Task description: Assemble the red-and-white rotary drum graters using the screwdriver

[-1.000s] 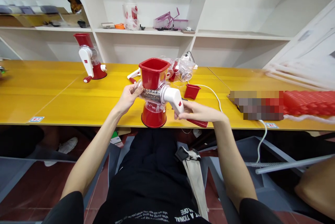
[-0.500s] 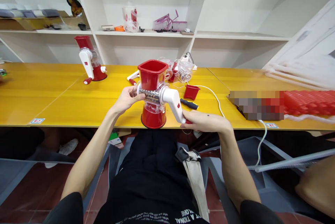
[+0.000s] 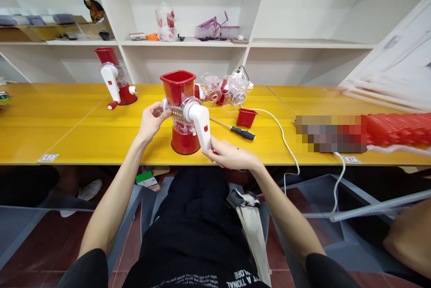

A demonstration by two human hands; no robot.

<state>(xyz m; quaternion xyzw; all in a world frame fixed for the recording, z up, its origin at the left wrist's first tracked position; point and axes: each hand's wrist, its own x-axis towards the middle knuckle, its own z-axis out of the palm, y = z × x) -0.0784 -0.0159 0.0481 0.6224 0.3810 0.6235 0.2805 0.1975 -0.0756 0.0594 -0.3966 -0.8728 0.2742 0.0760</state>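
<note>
White shelves (image 3: 310, 44) back a yellow table (image 3: 101, 137), where a second grater (image 3: 127, 94), red and white, stands at the left, well apart from the hands. Clear plastic parts (image 3: 213, 86) cluster behind the work; a white cord (image 3: 283, 130) trails over the front edge, while a screwdriver (image 3: 244, 133) and a small red cup (image 3: 247, 118) lie just beyond the right hand (image 3: 232, 154), the screwdriver's shaft pointing toward the crank (image 3: 201, 119). Near the table's front edge, a grater (image 3: 183, 110) stands upright between both hands: the fingers of the left hand (image 3: 151, 121) grip its left side, thumb across the front, and the right hand's fingers are closed around the crank's lower end, mostly covering its red knob (image 3: 215, 153). A flared red hopper (image 3: 178, 88) tops a see-through middle with a dotted drum (image 3: 176, 112) inside, above a round red base (image 3: 184, 142); the white crank slants down, bearing a small red mark (image 3: 205, 129).
</note>
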